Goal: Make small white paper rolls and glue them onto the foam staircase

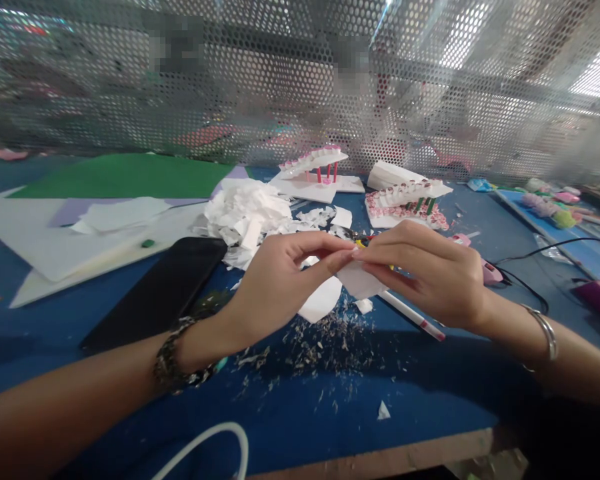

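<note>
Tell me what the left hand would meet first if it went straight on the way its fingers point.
Most likely the right hand, whose fingers lie directly ahead of the left hand; whether they already touch is unclear.

The left hand [275, 283] and the right hand [425, 273] meet at their fingertips, pinching the upper edge of a thin white piece [363, 283] above a blue bench [290, 433]; another white scrap [323, 300] lies beneath them, with pale shavings [325, 340] scattered nearer the wearer; a white stick [414, 316] with reddish bands slants out below the right hand; a heap of white scraps [250, 213] sits beyond the left hand, near a flat black object [160, 290]; a green sheet [125, 177] lies farther left; two small slanted models [315, 163] on pink-red and green posts stand before a perforated metal screen [280, 93].
</note>
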A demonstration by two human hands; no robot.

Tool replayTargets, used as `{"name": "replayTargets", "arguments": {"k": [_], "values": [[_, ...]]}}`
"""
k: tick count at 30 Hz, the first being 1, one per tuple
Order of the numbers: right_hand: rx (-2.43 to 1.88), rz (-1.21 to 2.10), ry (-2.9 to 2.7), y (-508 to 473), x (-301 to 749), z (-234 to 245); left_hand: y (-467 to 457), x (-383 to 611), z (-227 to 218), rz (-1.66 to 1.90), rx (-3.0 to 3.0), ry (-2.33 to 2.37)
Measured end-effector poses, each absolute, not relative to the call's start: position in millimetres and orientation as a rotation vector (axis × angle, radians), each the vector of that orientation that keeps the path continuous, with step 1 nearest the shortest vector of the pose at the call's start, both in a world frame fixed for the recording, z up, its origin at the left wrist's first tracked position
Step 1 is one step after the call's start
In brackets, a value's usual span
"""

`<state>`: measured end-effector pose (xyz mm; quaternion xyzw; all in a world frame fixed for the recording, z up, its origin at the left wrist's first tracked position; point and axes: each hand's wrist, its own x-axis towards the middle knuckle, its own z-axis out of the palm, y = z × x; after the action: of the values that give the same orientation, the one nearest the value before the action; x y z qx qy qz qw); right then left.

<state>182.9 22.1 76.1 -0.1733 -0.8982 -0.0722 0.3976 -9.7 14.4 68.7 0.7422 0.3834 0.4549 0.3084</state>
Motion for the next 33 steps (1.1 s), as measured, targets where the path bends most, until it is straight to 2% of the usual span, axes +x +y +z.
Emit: {"name": "replayTargets", "arguments": {"k": [7,23,33], "values": [[-0.419,-0.262,-2.329,23,187,74,14,-9,70,1.171,1.988,1.008],[-0.504,-0.083,-2.171,21,176,73,9,-6,65,1.296,2.130,0.893],[-0.617,0.546,-2.051,18,177,82,20,-13,66,1.322,2.093,0.705]]}}
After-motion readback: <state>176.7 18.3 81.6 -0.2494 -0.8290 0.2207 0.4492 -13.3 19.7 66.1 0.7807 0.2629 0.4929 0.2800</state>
